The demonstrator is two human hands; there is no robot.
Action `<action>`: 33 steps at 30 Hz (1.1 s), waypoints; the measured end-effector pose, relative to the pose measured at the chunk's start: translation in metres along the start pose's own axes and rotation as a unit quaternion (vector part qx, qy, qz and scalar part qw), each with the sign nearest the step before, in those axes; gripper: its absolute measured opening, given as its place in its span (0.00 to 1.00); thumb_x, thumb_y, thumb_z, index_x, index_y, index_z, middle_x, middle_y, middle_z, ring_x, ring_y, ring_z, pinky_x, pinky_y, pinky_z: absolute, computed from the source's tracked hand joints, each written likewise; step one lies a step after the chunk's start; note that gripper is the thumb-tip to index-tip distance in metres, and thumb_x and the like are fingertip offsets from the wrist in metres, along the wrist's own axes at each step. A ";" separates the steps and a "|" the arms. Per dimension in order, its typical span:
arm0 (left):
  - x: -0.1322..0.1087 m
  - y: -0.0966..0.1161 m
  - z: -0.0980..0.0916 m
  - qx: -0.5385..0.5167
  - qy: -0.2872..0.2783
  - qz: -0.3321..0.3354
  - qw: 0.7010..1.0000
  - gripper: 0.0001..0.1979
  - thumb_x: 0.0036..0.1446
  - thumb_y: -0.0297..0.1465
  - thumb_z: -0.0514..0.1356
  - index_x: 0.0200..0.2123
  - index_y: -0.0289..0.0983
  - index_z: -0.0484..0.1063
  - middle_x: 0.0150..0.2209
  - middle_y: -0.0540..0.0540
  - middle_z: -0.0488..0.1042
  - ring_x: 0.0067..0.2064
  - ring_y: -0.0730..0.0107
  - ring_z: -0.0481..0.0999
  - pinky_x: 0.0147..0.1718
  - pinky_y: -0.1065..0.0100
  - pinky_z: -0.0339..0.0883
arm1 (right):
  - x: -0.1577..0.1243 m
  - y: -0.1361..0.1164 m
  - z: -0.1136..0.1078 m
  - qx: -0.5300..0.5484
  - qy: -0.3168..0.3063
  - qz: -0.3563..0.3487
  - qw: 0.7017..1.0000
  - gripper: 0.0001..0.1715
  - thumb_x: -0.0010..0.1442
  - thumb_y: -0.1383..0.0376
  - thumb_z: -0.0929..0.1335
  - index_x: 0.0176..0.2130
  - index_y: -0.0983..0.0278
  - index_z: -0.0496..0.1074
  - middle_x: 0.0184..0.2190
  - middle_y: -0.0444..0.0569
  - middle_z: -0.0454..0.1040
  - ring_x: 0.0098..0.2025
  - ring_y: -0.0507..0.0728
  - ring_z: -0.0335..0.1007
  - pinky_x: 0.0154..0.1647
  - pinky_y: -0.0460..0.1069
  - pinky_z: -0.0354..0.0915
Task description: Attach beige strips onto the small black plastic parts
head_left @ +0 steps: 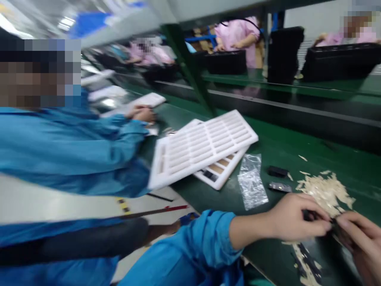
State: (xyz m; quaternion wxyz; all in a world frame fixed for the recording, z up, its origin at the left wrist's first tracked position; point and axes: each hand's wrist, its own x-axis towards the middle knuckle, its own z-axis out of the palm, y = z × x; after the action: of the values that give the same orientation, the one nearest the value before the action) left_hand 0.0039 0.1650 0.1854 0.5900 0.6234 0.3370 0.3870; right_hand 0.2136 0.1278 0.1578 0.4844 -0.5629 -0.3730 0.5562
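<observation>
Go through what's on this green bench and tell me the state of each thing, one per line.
Left hand: pinched shut on a small dark part.
Right hand: fingers closed on the same dark part.
Top white tray: lying flat, slots look empty, stacked askew on another.
Lower white tray: partly covered, some slots filled.
Plastic bag: lying flat, looks empty.
Two dark parts: lying loose, untouched.
Pale scraps: heaped loosely.

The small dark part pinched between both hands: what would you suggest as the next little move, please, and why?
Probably peel its backing off: the left hand and right hand pinch the dark part together, beside a pile of pale scraps.
</observation>
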 end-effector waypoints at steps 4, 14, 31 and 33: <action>0.004 0.011 -0.002 0.035 0.014 -0.026 0.999 0.06 0.56 0.31 0.68 0.36 0.35 0.84 0.35 0.46 0.79 0.33 0.73 0.73 0.34 0.71 0.67 | 0.004 -0.016 0.012 0.014 0.008 0.023 1.000 0.23 0.46 0.51 0.83 0.30 0.64 0.79 0.21 0.45 0.65 0.23 0.49 0.54 0.22 0.44 0.53; 0.007 0.013 0.000 0.036 0.007 -0.053 0.998 0.07 0.56 0.31 0.66 0.35 0.34 0.83 0.34 0.47 0.77 0.32 0.75 0.73 0.30 0.72 0.64 | 0.001 -0.023 0.015 0.003 0.005 0.006 1.000 0.22 0.47 0.51 0.83 0.28 0.64 0.79 0.21 0.44 0.64 0.23 0.49 0.53 0.23 0.44 0.52; 0.012 0.004 -0.005 -0.190 -0.028 -0.178 0.965 0.24 0.48 0.49 0.74 0.33 0.33 0.81 0.26 0.52 0.73 0.26 0.79 0.67 0.23 0.75 0.61 | -0.004 -0.017 0.009 0.007 -0.048 0.047 0.998 0.24 0.48 0.49 0.83 0.27 0.65 0.78 0.20 0.44 0.62 0.22 0.49 0.51 0.21 0.44 0.50; 0.010 0.001 -0.007 -0.194 -0.031 -0.179 0.964 0.24 0.47 0.49 0.74 0.34 0.33 0.82 0.27 0.51 0.74 0.26 0.79 0.67 0.22 0.76 0.61 | -0.006 -0.012 0.000 -0.004 -0.061 0.054 0.997 0.23 0.49 0.50 0.82 0.29 0.64 0.79 0.20 0.45 0.63 0.22 0.49 0.52 0.21 0.45 0.53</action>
State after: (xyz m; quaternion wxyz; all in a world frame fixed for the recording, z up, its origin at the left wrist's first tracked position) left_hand 0.0027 0.1767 0.1874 0.7695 0.4378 0.3434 0.3134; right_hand 0.2141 0.1251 0.1708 0.4284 -0.5490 -0.3730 0.6131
